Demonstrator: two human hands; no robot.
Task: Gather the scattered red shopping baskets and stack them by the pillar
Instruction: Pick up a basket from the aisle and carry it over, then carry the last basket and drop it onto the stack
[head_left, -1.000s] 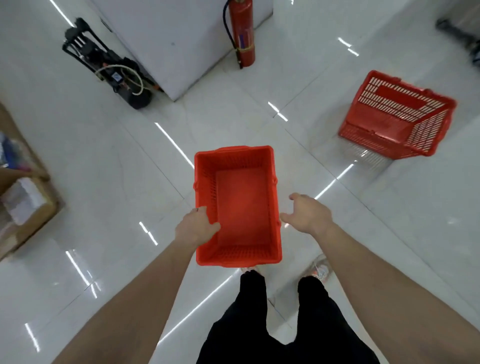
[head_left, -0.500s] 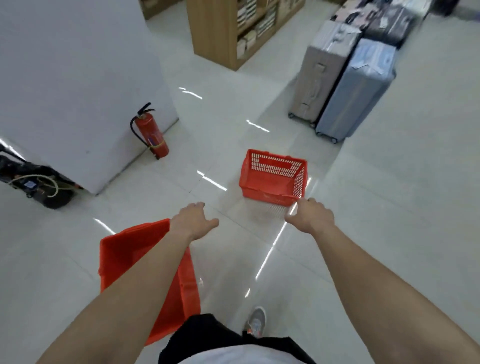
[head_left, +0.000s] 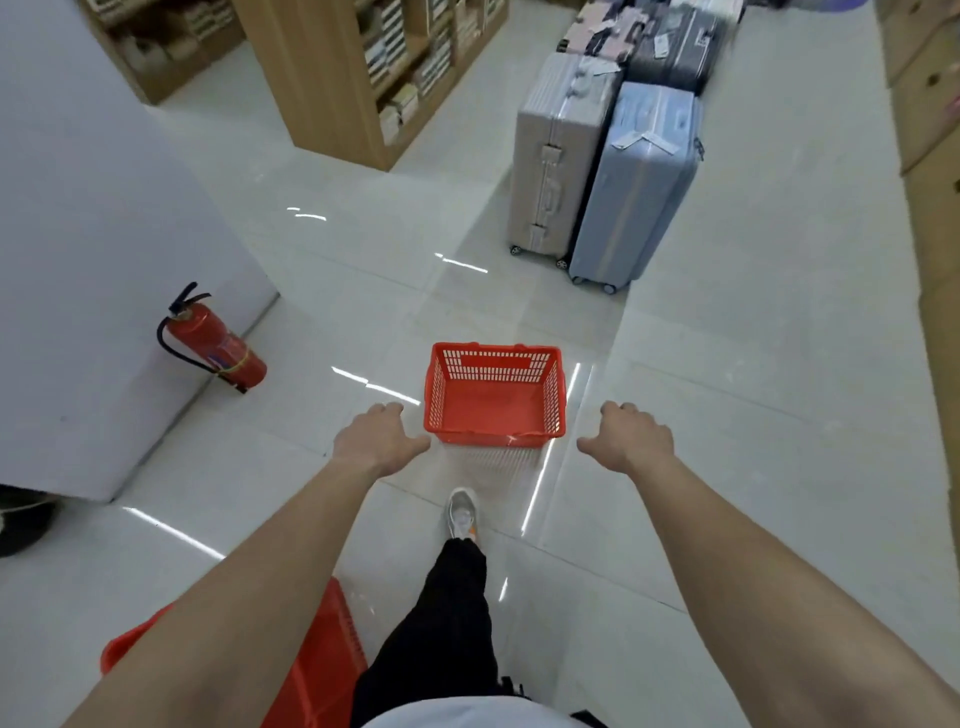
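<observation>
A red shopping basket stands upright and empty on the white tiled floor just ahead of me. My left hand hangs in the air to the left of its near corner, fingers loosely curled, holding nothing. My right hand is stretched out to the basket's right, apart from it, fingers loosely curled and empty too. A second red basket sits on the floor at my lower left, mostly hidden by my left forearm. The white pillar rises on the left.
A red fire extinguisher leans at the pillar's corner. Two upright suitcases, beige and pale blue, stand ahead on the right with more behind. Wooden shelving fills the back. Cardboard boxes line the right edge. My foot steps forward.
My left hand has let go of the first basket, which now sits behind at my lower left. I have turned and walked toward the second basket; both hands reach out to either side of it.
</observation>
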